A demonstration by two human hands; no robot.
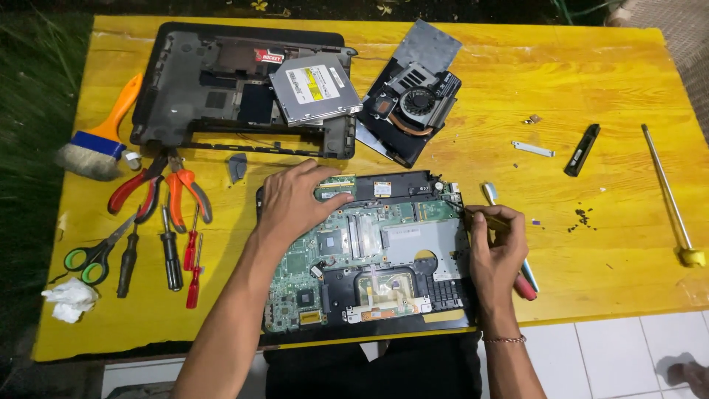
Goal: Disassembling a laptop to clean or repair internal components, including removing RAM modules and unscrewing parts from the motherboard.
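Surface: I see a yellow wooden table point(591, 244), white floor tiles beyond its near edge | motherboard point(369, 244) at near-centre | left hand point(295, 199) flat, fingers spread on board's upper left | right hand point(498, 247) at board's right edge, pinching a screwdriver point(509, 251) | pliers point(173, 192) well left of board.

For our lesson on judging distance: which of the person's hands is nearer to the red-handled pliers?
Left. The left hand rests on the green circuit board, just right of the red-handled pliers. The right hand is at the board's far right edge, much farther away.
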